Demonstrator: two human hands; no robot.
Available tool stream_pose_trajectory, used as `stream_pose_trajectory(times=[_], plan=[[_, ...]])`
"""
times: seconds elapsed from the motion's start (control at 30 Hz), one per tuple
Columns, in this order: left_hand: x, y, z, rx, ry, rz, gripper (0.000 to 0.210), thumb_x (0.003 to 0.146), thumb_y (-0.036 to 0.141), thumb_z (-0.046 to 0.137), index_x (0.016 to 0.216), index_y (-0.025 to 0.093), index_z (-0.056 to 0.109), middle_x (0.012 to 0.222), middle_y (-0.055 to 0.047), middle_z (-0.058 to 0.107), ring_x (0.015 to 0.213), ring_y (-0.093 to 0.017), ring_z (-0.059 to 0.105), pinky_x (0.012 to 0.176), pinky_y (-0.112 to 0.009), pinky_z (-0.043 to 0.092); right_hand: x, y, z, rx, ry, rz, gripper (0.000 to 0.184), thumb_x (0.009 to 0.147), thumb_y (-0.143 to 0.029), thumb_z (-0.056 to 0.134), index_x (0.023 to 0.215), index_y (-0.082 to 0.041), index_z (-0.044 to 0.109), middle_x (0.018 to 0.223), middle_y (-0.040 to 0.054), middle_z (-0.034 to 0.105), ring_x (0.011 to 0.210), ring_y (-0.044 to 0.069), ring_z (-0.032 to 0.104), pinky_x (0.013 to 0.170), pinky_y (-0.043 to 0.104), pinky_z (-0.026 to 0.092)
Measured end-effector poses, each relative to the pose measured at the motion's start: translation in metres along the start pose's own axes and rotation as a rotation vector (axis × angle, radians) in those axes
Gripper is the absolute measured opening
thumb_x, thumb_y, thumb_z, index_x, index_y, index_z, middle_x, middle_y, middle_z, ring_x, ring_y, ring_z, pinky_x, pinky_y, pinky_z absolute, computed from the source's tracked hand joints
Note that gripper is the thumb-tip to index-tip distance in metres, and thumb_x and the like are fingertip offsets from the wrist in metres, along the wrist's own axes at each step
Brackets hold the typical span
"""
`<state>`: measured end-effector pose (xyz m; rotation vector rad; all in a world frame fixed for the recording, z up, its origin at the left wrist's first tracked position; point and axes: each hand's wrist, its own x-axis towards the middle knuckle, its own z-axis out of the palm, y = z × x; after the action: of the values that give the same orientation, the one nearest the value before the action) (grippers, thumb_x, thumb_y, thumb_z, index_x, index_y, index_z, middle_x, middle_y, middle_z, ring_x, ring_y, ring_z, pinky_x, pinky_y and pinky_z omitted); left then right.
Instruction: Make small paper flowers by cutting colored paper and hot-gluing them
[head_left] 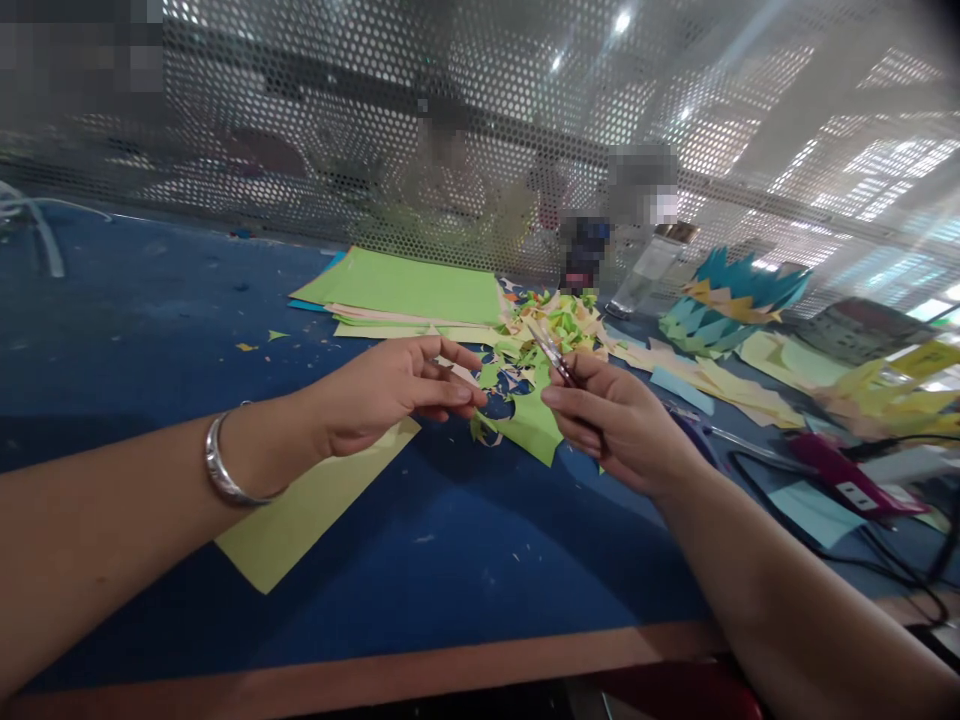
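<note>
My right hand [611,415] is closed round a pair of small scissors [551,350], their metal blades pointing up and to the left over the paper scraps. My left hand [401,390] hovers over the table with its fingers curved and a gap between thumb and index finger. A pale pink bit of paper [459,373] shows behind those fingers; I see no firm hold on it. Between the hands lies a cut green sheet [534,425] with curved edges. Below my left wrist rests a yellow paper strip [322,510].
Behind the hands are a stack of coloured paper [420,285] and a heap of scraps [566,325]. A clear bottle [643,275], a blue-green paper crown [724,310], and a magenta power strip [855,480] with black cables are on the right. A perforated metal screen [337,150] borders the blue table [450,560].
</note>
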<state>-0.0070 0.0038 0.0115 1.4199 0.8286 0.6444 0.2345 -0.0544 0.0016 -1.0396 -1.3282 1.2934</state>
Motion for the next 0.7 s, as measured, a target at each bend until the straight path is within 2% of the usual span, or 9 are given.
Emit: stream_pose_trajectory(times=[0.2, 0.37, 0.57, 0.7], plan=[[-0.005, 0.002, 0.013, -0.137, 0.018, -0.109, 0.042, 0.081, 0.021, 0.078, 0.119, 0.018, 0.062, 0.100, -0.008, 0.078, 0.082, -0.013, 0.070, 0.064, -0.022, 0.044, -0.001, 0.003, 0.017, -0.294, 0.011, -0.088, 0.029, 0.083, -0.033, 0.078, 0.083, -0.021, 0.051, 0.067, -0.0071, 0.048, 0.046, 0.004, 0.038, 0.044, 0.023, 0.028], [-0.007, 0.004, 0.021, -0.211, 0.029, -0.140, 0.041, 0.084, 0.017, 0.075, 0.123, 0.017, 0.062, 0.104, -0.008, 0.077, 0.079, -0.011, 0.069, 0.060, -0.019, 0.043, -0.001, 0.006, 0.021, -0.510, 0.055, -0.206, 0.023, 0.085, -0.030, 0.073, 0.082, -0.021, 0.052, 0.074, -0.0045, 0.050, 0.057, 0.008, 0.043, 0.053, 0.026, 0.036], [-0.007, 0.005, 0.023, -0.307, 0.034, -0.140, 0.043, 0.085, 0.016, 0.074, 0.127, 0.019, 0.062, 0.105, -0.007, 0.077, 0.075, -0.007, 0.068, 0.058, -0.015, 0.044, -0.002, 0.005, 0.024, -0.527, 0.135, -0.223, 0.023, 0.083, -0.026, 0.071, 0.077, -0.021, 0.050, 0.070, -0.0058, 0.046, 0.054, 0.007, 0.040, 0.050, 0.025, 0.034], [-0.008, 0.006, 0.025, -0.317, 0.045, -0.143, 0.049, 0.085, 0.016, 0.075, 0.132, 0.021, 0.061, 0.108, -0.007, 0.077, 0.073, -0.008, 0.069, 0.058, -0.016, 0.046, -0.001, 0.003, 0.026, -0.477, 0.144, -0.195, 0.025, 0.083, -0.026, 0.072, 0.077, -0.021, 0.049, 0.067, -0.0063, 0.046, 0.052, 0.007, 0.038, 0.048, 0.024, 0.031]])
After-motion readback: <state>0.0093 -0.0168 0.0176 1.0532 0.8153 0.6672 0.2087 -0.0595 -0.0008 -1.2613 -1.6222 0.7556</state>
